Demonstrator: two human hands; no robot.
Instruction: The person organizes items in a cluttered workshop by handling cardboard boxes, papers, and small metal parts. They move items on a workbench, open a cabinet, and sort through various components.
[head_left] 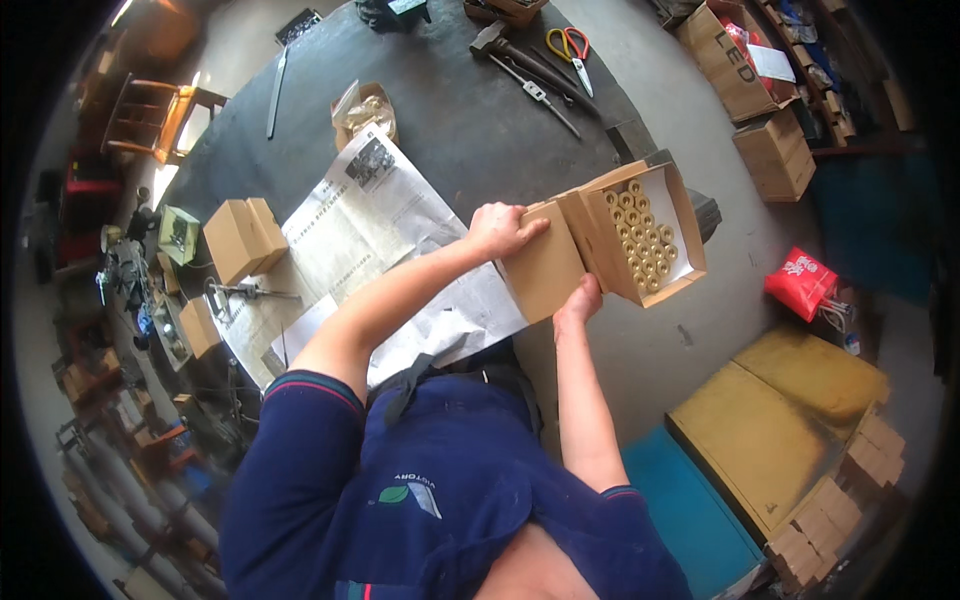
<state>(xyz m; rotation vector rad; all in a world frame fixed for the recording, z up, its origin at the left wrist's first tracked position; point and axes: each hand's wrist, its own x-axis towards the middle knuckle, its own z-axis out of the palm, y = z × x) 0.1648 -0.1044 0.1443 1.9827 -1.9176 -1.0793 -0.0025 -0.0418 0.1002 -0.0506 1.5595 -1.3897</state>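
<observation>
A shallow cardboard box (694, 262) stands tilted at the table's right edge, its lid (548, 262) folded out toward the left. Inside it, several brass ring-shaped fittings (640, 235) are packed in rows against a white lining. My left hand (503, 231) is closed on the far left edge of the lid, with a finger lying over its face. Close to the hinge, my right hand (580, 299) grips the near edge of the lid, thumb on top; its other fingers are hidden beneath. Newspaper sheets (340, 235) lie under and left of my left forearm.
At the table's far right are a hammer (540, 70), a tap wrench (535, 92) and scissors (575, 60). A small open box (378, 115) with a plastic bag sits beyond the newspaper. Closed cartons (238, 240) stand left. A yellow cabinet (760, 440) is at lower right.
</observation>
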